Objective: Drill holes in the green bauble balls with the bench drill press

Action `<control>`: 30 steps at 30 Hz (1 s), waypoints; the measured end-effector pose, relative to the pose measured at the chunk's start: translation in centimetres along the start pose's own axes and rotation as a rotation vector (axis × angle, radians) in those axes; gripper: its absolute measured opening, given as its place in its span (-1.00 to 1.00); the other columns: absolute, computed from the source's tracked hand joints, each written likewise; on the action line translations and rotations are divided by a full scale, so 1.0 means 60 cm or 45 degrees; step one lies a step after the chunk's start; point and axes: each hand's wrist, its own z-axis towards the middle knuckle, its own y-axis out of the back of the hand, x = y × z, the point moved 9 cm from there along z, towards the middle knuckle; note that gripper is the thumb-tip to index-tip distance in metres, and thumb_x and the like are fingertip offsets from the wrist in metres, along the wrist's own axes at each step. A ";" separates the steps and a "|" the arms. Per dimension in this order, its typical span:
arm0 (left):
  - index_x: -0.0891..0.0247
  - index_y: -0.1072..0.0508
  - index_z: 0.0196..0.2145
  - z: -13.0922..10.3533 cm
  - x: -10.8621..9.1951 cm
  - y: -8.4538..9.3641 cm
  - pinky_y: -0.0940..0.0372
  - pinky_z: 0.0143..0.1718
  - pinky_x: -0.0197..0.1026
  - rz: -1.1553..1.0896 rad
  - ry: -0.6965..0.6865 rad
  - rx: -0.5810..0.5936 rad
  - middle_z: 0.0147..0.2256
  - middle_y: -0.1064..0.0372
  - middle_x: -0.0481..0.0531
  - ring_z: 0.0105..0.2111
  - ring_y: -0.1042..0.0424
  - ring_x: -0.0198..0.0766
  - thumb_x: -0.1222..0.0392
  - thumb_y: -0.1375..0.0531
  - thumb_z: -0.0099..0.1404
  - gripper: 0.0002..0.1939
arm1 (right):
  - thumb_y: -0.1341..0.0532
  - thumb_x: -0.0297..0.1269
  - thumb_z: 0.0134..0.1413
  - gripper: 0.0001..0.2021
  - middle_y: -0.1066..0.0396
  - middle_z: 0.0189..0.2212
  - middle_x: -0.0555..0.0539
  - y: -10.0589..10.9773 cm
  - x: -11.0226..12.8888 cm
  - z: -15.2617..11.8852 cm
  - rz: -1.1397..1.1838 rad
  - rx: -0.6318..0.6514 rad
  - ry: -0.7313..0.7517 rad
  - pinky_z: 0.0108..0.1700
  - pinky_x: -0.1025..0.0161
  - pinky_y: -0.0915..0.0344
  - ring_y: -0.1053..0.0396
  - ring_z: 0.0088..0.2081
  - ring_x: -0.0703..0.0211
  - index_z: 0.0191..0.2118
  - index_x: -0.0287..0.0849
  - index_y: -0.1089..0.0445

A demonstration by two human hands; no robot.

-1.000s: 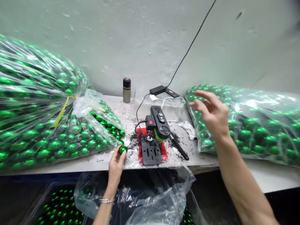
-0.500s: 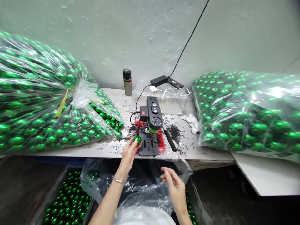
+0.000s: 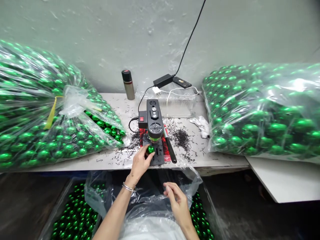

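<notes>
My left hand (image 3: 142,161) pinches a shiny green ball (image 3: 150,149) between thumb and fingers. It holds the ball just under the head of a small black bench press machine (image 3: 155,116), over its slotted base plate (image 3: 158,159). A lever with a black handle (image 3: 170,150) slopes down at the machine's right side. Below the table's front edge, my right hand (image 3: 178,201) hangs above clear plastic sheeting (image 3: 145,200). Its thumb and fingertips are pressed together; whatever they hold, if anything, is too small to make out.
Large clear bags of green balls lie left (image 3: 37,133) and right (image 3: 255,116). Black scraps (image 3: 181,138) litter the table around the machine. Behind it are a flask (image 3: 128,85), a power adapter (image 3: 163,81) and a clear plastic box (image 3: 180,106). More green balls (image 3: 75,213) fill containers below.
My left hand has brought the green ball from the base plate's left edge to under the machine's head. My right hand stays low, still pinched. The view has shifted slightly.
</notes>
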 end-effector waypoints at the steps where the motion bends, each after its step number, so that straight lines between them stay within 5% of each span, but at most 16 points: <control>1: 0.27 -0.46 -0.01 0.002 -0.008 0.000 -0.38 -0.12 -0.10 0.060 -0.073 -0.006 -0.16 -0.48 0.14 -0.24 -0.48 -0.16 0.08 -0.19 0.31 -0.65 | -0.17 -0.02 0.19 -0.69 -0.52 -0.31 -0.11 0.002 -0.001 0.001 -0.004 -0.006 -0.001 -0.38 0.33 -0.45 -0.48 -0.41 0.20 -0.25 -0.13 -0.55; 15: 0.25 -0.46 -0.01 0.003 -0.018 -0.011 -0.26 0.00 0.06 0.301 -0.368 0.050 -0.09 -0.52 0.21 -0.09 -0.46 -0.02 0.00 -0.18 0.36 -0.65 | -0.17 -0.04 0.20 -0.70 -0.53 -0.31 -0.12 -0.003 0.037 0.046 -0.091 0.013 0.083 -0.33 0.32 -0.49 -0.49 -0.42 0.21 -0.21 -0.13 -0.55; 21: 0.23 -0.50 -0.04 0.010 0.000 -0.015 -0.27 -0.02 0.04 0.215 -0.305 0.019 -0.12 -0.51 0.17 -0.12 -0.44 -0.05 -0.01 -0.24 0.31 -0.65 | -0.14 -0.14 0.24 -0.74 -0.53 -0.30 -0.11 0.001 0.057 0.057 -0.185 0.038 0.177 -0.35 0.33 -0.49 -0.50 -0.42 0.22 -0.23 -0.15 -0.53; 25: 0.24 -0.52 -0.06 0.015 0.007 -0.018 -0.29 -0.06 0.01 0.151 -0.285 -0.010 -0.14 -0.50 0.17 -0.14 -0.43 -0.06 -0.02 -0.26 0.28 -0.64 | -0.17 -0.29 0.22 -0.75 -0.51 -0.14 -0.14 0.041 0.146 0.082 -0.412 -0.156 0.599 -0.18 0.22 -0.52 -0.52 -0.18 0.13 -0.01 -0.09 -0.44; 27: 0.23 -0.53 -0.06 0.016 0.008 -0.018 -0.29 -0.05 0.02 0.129 -0.281 -0.015 -0.14 -0.50 0.16 -0.13 -0.43 -0.06 -0.01 -0.27 0.27 -0.65 | -0.26 -0.29 0.14 -0.52 -0.42 0.03 -0.22 0.048 0.218 0.085 -0.527 -0.271 0.961 -0.12 0.14 -0.52 -0.45 0.01 0.02 0.19 -0.07 -0.28; 30: 0.20 -0.53 -0.06 0.016 0.006 -0.018 -0.29 -0.03 0.03 0.122 -0.275 -0.014 -0.12 -0.49 0.15 -0.12 -0.42 -0.07 -0.01 -0.27 0.28 -0.66 | -0.36 -0.18 0.02 -0.30 -0.39 0.06 -0.25 0.027 0.310 0.075 -0.591 -0.300 1.451 -0.12 0.12 -0.51 -0.43 0.04 -0.01 0.27 -0.10 -0.16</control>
